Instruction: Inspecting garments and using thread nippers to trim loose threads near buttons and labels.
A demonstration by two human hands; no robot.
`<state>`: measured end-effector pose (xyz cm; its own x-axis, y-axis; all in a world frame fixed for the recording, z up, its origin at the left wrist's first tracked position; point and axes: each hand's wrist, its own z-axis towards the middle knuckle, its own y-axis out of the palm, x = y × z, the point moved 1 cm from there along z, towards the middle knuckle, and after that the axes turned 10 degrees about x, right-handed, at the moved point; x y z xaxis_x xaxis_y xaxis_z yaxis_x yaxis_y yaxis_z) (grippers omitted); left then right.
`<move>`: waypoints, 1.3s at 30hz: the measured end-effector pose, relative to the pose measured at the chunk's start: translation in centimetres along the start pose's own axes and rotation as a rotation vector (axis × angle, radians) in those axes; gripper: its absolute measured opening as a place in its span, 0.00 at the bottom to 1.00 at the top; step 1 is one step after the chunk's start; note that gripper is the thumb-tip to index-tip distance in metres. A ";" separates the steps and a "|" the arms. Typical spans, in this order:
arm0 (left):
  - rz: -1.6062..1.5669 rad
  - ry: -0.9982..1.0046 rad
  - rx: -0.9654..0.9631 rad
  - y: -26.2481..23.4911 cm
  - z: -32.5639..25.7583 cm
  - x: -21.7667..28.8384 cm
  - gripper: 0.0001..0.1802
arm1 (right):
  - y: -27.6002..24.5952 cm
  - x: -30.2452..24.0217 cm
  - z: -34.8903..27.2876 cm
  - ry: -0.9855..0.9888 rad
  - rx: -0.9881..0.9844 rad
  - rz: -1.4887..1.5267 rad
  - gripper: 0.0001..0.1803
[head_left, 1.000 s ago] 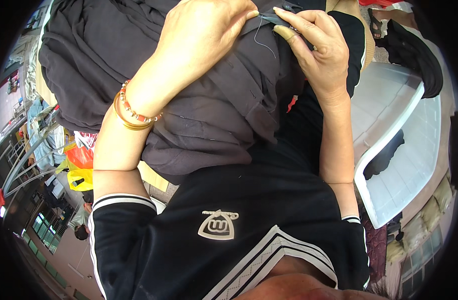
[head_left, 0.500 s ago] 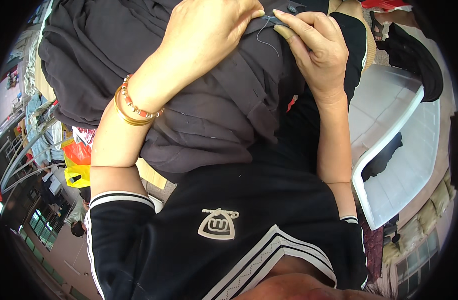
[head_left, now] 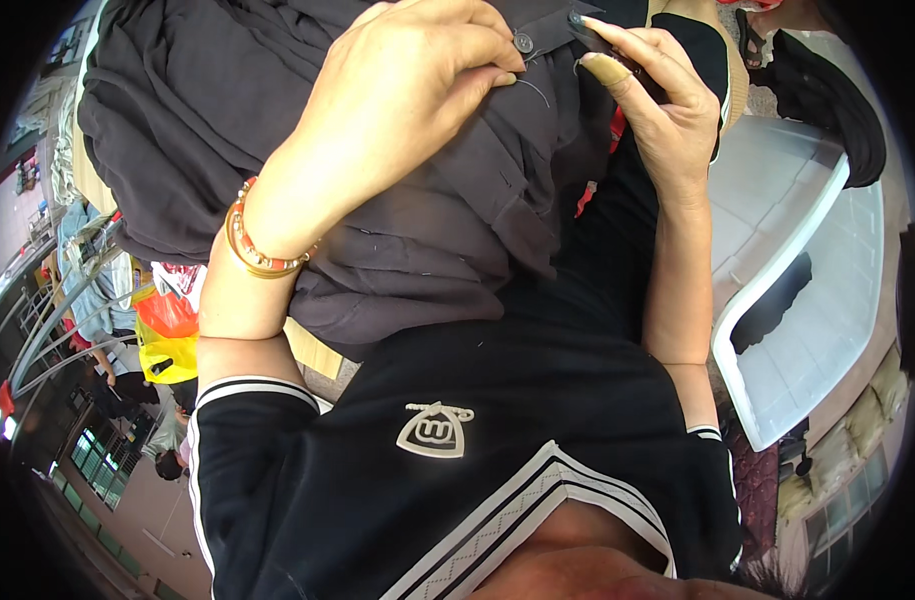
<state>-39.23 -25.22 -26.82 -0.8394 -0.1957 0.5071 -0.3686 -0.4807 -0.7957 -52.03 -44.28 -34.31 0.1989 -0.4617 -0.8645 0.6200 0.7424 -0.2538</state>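
Observation:
A dark grey garment (head_left: pixel 377 240) lies bunched over my lap, with a small round button (head_left: pixel 522 43) near its upper edge. Right beside that button, my left hand (head_left: pixel 417 90) pinches the cloth between thumb and fingers. A loose pale thread (head_left: pixel 535 90) curls out from its fingertips. To the right, my right hand (head_left: pixel 667 110) is raised off the button, thumb and fingers curled round something small and dark; its kind cannot be made out. A yellowish cover (head_left: pixel 605 68) sits on the right thumb.
On the right stands a translucent white plastic bin (head_left: pixel 807 330) with dark cloth (head_left: pixel 772 300) in it and black fabric (head_left: pixel 827 110) over its rim. Red and yellow bags (head_left: pixel 167 330) and metal rails are at left. Another person (head_left: pixel 172 462) shows far off at lower left.
My right hand has moved right, away from my left fingertips. The button now shows beside my left hand, and the thread hangs close to the left fingers.

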 end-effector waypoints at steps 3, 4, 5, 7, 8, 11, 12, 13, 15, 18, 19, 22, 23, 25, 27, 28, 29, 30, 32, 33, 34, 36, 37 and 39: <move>-0.098 -0.062 0.018 -0.1 -0.3 -0.1 0.10 | 0.2 -0.5 0.7 -0.032 -0.062 -0.048 0.18; -0.097 -0.059 0.013 -0.2 -0.4 0.1 0.10 | 0.3 -0.6 0.8 -0.031 -0.057 -0.047 0.18; -0.119 -0.167 0.051 -0.1 -0.4 0.4 0.10 | 0.3 -0.6 0.9 -0.042 -0.076 -0.051 0.18; -0.141 -0.276 0.090 0.2 -0.3 0.5 0.10 | 0.5 -0.5 0.8 -0.053 -0.095 -0.055 0.18; -0.134 -0.323 0.090 0.4 -0.2 0.4 0.11 | 0.7 -0.5 0.8 -0.053 -0.096 -0.053 0.18; -0.109 -0.403 0.100 0.2 0.7 0.6 0.10 | 1.0 -0.4 0.6 -0.053 -0.100 -0.045 0.18; -0.086 -0.434 0.105 0.1 1.0 0.7 0.11 | 0.9 -0.4 0.6 -0.052 -0.099 -0.037 0.18; -0.061 -0.430 0.109 0.3 1.0 0.6 0.14 | 0.7 -0.4 0.5 -0.053 -0.106 -0.041 0.18; -0.026 -0.448 0.100 0.4 1.1 0.7 0.14 | 0.5 -0.6 0.5 -0.011 -0.114 -0.094 0.18; -0.006 -0.483 0.102 0.6 1.2 0.7 0.12 | 0.6 -2.3 1.0 0.143 -0.079 -0.070 0.15; -0.024 -0.499 0.114 0.7 1.2 0.7 0.12 | 0.6 -2.5 1.1 0.143 -0.084 -0.069 0.15; -0.053 -0.555 0.115 0.9 1.1 0.5 0.11 | 0.7 -2.6 1.3 0.131 -0.085 -0.043 0.15; -0.052 -0.555 0.115 0.9 1.1 0.5 0.11 | 0.7 -2.6 1.3 0.122 -0.095 -0.049 0.15; -0.085 -0.577 0.097 0.9 1.2 0.6 0.10 | 0.7 -1.8 1.3 0.113 -0.105 -0.055 0.15; -0.095 -0.560 0.092 0.8 1.2 0.7 0.09 | 0.6 -0.9 1.2 -0.021 -0.180 -0.076 0.17; -0.108 -0.547 0.088 0.7 1.2 0.8 0.08 | 0.3 -0.8 1.0 -0.022 -0.176 -0.076 0.17; -0.108 -0.549 0.086 0.7 1.1 0.7 0.08 | 0.5 -1.9 1.2 0.047 -0.167 -0.053 0.16; -0.130 -0.539 0.092 0.7 1.0 0.6 0.08 | 0.6 -2.4 1.5 0.116 -0.159 -0.030 0.15; -0.153 -0.529 0.096 0.7 0.9 0.5 0.07 | 0.6 -2.4 1.7 0.117 -0.173 -0.049 0.15; -0.147 -0.524 0.092 0.7 0.9 0.5 0.06 | 0.6 -2.4 1.8 0.115 -0.186 -0.070 0.14; -0.141 -0.519 0.088 0.8 0.9 0.5 0.06 | 0.5 -2.4 1.9 0.116 -0.186 -0.070 0.14; -0.128 -0.504 0.076 0.8 0.9 0.4 0.06 | 0.5 -2.5 2.0 0.049 -0.217 -0.068 0.15; -0.114 -0.488 0.065 0.8 0.9 0.4 0.06 | 0.5 -2.4 2.0 0.051 -0.217 -0.069 0.15; -0.093 -0.452 0.077 0.8 0.8 0.4 0.06 | 0.6 -2.3 2.1 0.026 -0.235 -0.040 0.15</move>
<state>-39.50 -26.39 -27.00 -0.5394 -0.4937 0.6821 -0.3889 -0.5724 -0.7218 -50.57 -43.81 -31.57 0.1567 -0.4823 -0.8619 0.4324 0.8181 -0.3792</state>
